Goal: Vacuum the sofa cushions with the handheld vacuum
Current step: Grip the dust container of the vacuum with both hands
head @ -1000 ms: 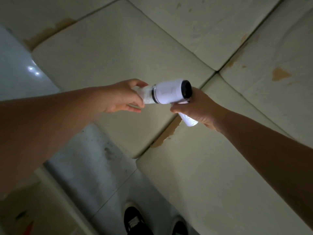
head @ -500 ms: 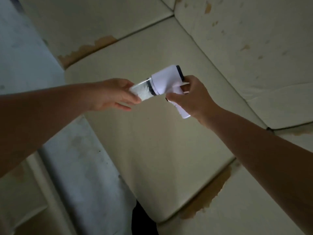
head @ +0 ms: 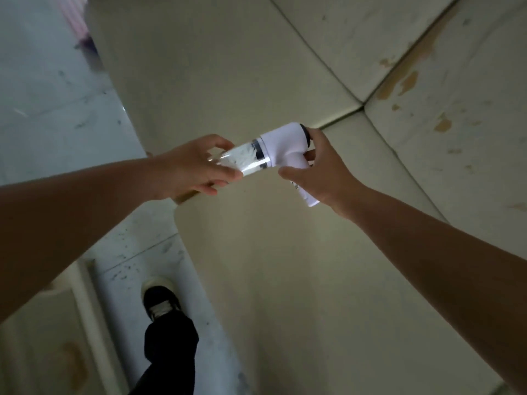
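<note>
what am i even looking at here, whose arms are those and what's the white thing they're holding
There is no robot here. The picture comes from a wide-angle camera worn on a person's head, looking forward and down, so the two bare arms reaching in from the bottom corners are that person's own.

Between the hands is a small handheld vacuum. The right hand wraps its white handle and body. The left hand grips the clear front section, where pale fluff or a filter seems to show inside. The vacuum is held in the air, not touching anything.

Behind it are the cream sofa cushions, with brown patches near the seams where the covering looks worn or stained. At the lower left you see pale floor and the person's dark shoe.
</note>
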